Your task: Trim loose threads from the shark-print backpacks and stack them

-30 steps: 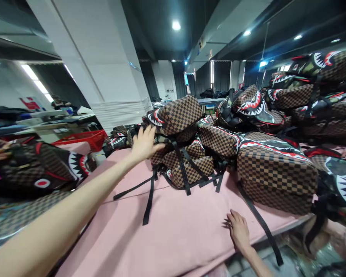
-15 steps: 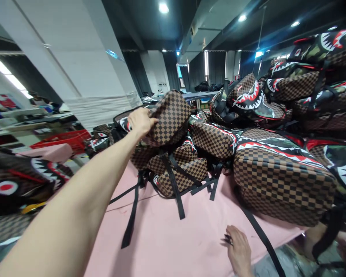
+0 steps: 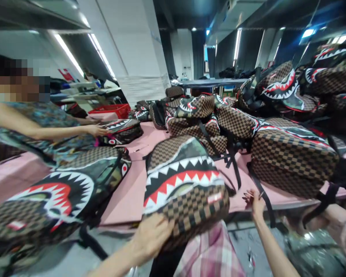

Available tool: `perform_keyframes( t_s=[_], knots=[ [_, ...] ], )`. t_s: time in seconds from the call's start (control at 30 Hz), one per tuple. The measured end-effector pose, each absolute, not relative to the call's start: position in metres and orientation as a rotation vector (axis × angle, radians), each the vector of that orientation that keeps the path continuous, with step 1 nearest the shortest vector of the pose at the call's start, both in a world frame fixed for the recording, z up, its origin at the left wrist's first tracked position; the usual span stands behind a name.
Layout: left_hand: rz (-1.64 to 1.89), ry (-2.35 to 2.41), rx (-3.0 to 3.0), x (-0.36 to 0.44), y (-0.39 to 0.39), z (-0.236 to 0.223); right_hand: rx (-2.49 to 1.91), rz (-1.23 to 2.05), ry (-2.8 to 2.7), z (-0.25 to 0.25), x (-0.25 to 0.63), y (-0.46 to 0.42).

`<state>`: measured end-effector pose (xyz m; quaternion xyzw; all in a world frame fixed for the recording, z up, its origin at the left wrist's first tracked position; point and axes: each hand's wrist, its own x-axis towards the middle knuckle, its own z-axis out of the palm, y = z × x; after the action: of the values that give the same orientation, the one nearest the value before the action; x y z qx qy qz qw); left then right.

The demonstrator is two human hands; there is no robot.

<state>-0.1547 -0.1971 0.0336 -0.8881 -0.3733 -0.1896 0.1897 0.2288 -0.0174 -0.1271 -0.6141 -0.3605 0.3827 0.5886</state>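
My left hand (image 3: 154,234) is closed on the lower edge of a checkered backpack (image 3: 187,181) with a red, white and black shark-mouth print. The backpack leans at the near edge of the pink-covered table (image 3: 123,207), print facing up. Its underside and the fingertips beneath it are hidden. To the right of it, my right hand (image 3: 256,203) hovers by a black strap (image 3: 265,202), its fingers curled around a small dark pointed tool. The tool is too small and blurred to name surely.
Several shark-print backpacks are heaped at the back, with a large checkered one (image 3: 294,165) at right. Another backpack (image 3: 57,192) lies at left. A co-worker (image 3: 66,134) at left touches a backpack (image 3: 123,130). Another person's arm (image 3: 338,217) shows at right.
My left hand has come from the pile toward me, and a backpack now lies at the near edge in its grip. The view has swung left, bringing the co-worker into sight.
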Motion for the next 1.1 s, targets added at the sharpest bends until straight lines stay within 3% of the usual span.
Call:
perform_keyframes(
  t_s=[0.13,0.23,0.47,0.6,0.8,1.1],
  knots=[
    [-0.67,-0.953,-2.626,-0.148,-0.306,-0.06,-1.454,0.982,-0.875,-0.119,0.231,-0.071],
    [-0.695,-1.111,-2.655,-0.143,-0.345,-0.082,-1.468,1.072,-0.978,-0.111,0.214,-0.103],
    [-0.621,-1.377,-2.92,-0.135,-0.342,-0.04,-1.444,1.168,-1.288,-0.08,0.169,-0.135],
    [-0.829,-1.588,-2.986,-0.119,-0.309,-0.025,-1.378,1.152,-1.517,-0.058,0.168,-0.162],
    [-1.152,-2.034,-2.667,-0.067,-0.21,-0.02,-1.284,0.671,-2.129,-0.061,0.167,-0.194],
    [-0.656,-2.612,-2.454,-0.018,-0.143,-0.005,-1.006,0.422,-2.253,-0.055,0.148,-0.169]
  ],
)
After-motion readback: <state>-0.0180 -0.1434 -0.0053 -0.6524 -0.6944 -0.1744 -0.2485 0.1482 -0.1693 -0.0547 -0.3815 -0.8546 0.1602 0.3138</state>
